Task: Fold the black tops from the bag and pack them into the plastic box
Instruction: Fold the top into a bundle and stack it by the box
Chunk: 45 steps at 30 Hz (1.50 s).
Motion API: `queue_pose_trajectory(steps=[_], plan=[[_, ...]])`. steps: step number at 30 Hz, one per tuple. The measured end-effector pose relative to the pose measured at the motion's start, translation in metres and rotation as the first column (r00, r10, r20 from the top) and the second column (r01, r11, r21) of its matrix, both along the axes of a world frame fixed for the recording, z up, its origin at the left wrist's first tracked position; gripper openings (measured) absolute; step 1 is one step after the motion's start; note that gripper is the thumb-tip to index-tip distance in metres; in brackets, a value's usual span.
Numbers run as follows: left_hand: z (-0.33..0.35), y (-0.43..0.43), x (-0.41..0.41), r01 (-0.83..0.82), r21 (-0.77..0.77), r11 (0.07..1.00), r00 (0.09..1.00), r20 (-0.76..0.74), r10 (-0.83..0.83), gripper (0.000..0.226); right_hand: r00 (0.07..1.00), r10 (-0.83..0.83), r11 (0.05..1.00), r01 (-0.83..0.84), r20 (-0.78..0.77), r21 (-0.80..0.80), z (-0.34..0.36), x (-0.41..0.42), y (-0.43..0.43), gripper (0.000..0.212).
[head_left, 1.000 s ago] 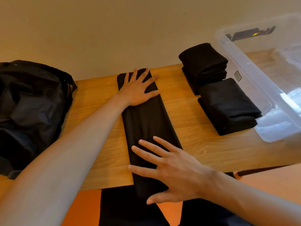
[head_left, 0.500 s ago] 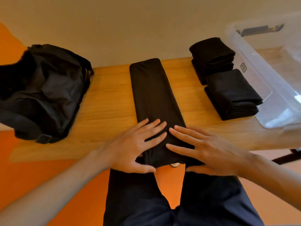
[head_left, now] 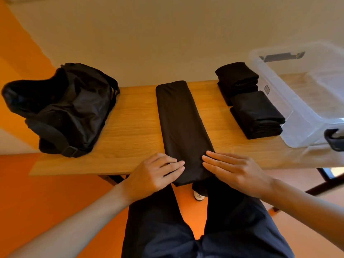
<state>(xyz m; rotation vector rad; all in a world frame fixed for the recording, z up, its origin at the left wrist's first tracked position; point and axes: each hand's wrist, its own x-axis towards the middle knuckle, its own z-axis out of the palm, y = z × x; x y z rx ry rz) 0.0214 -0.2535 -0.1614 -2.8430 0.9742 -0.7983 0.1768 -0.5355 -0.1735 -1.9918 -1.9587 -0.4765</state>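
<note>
Basically left hand (head_left: 156, 174), right hand (head_left: 236, 172) lay flat on long black folded fabric top (head_left: 182, 127); seemed soft, limp, so pinch near corners.

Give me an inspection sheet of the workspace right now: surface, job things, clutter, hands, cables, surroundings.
Surface: wooden table, light grain.
Job's things: top folded into a long strip at the middle, its near end hanging over the table edge; rear stack and front stack of folded tops to its right, beside the box; box clear, no tops seen inside; bag slumped at the left.
Clutter: nothing seen.
Hands: left hand and right hand both rest flat on the strip's near end, fingers straight.
Cables: nothing seen.
Surroundings: beige wall behind, orange floor below.
</note>
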Motion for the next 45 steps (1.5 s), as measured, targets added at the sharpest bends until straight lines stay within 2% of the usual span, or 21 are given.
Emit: queue_pose_trajectory(steps=[5,8,12,16,18,20,23,25,28,31,33,34,35,37,39,42,45], plan=[[0.000,0.001,-0.005,0.025,-0.025,0.999,1.000,0.018,-0.025,0.018,1.000,0.028,0.999,-0.028,0.010,0.033,0.000,-0.005,-0.001,0.032],[-0.001,-0.003,-0.008,0.031,-0.081,0.996,0.999,0.015,-0.030,0.015,0.998,0.029,0.998,-0.026,-0.053,0.059,0.002,-0.002,0.001,0.027],[0.008,-0.007,-0.007,-0.029,-0.304,0.952,0.997,-0.075,0.006,0.012,0.962,-0.013,0.995,0.041,-0.273,0.095,0.014,0.003,0.007,0.031],[0.018,-0.007,-0.002,-0.136,-0.453,0.881,0.979,-0.200,0.049,0.011,0.841,-0.047,0.997,0.075,-0.539,0.029,0.031,0.011,0.016,0.026],[0.024,-0.012,0.004,-0.271,-0.619,0.737,0.946,-0.311,0.087,0.015,0.731,-0.078,0.994,0.111,-0.678,0.006,0.042,0.017,0.025,0.014],[0.031,-0.014,0.011,-0.429,-0.749,0.505,0.889,-0.448,0.090,0.013,0.604,-0.124,0.986,0.167,-0.787,-0.027,0.052,0.022,0.037,0.010],[0.043,-0.010,0.029,-0.558,-0.792,0.248,0.822,-0.568,0.036,0.004,0.332,-0.149,0.971,0.227,-0.931,-0.075,0.063,0.031,0.058,0.008],[0.049,-0.003,0.044,-0.599,-0.793,0.112,0.798,-0.602,0.010,0.006,0.204,-0.185,0.955,0.270,-0.961,-0.126,0.066,0.042,0.073,0.009],[0.050,0.006,0.065,-0.691,-0.723,-0.024,0.722,-0.691,0.034,0.013,0.132,-0.271,0.913,0.350,-0.953,-0.211,0.063,0.058,0.095,0.015],[0.044,0.013,0.083,-0.779,-0.623,-0.068,0.619,-0.782,0.072,0.022,0.139,-0.366,0.851,0.449,-0.920,-0.271,0.057,0.070,0.115,0.018],[0.043,0.018,0.091,-0.802,-0.582,-0.135,0.589,-0.808,-0.016,0.042,0.146,-0.401,0.829,0.479,-0.904,-0.290,0.054,0.077,0.125,0.018],[0.044,0.020,0.093,-0.803,-0.578,-0.145,0.593,-0.799,-0.098,0.058,0.160,-0.422,0.820,0.487,-0.892,-0.301,0.053,0.080,0.128,0.019],[0.045,0.022,0.094,-0.801,-0.589,-0.108,0.599,-0.786,-0.156,0.072,0.177,-0.446,0.814,0.488,-0.878,-0.315,0.054,0.082,0.130,0.022],[0.044,0.027,0.095,-0.794,-0.607,0.036,0.591,-0.784,-0.190,0.081,0.210,-0.474,0.818,0.464,-0.855,-0.339,0.056,0.085,0.129,0.031],[0.045,0.030,0.098,-0.800,-0.591,0.107,0.575,-0.805,-0.148,0.072,0.238,-0.477,0.833,0.428,-0.846,-0.350,0.057,0.085,0.124,0.038],[0.045,0.034,0.102,-0.806,-0.581,0.108,0.584,-0.812,-0.012,0.040,0.223,-0.436,0.862,0.382,-0.872,-0.333,0.056,0.085,0.120,0.038],[0.045,0.035,0.106,-0.800,-0.589,0.119,0.599,-0.797,0.079,0.017,0.232,-0.434,0.842,0.447,-0.870,-0.301,0.049,0.088,0.124,0.028]])
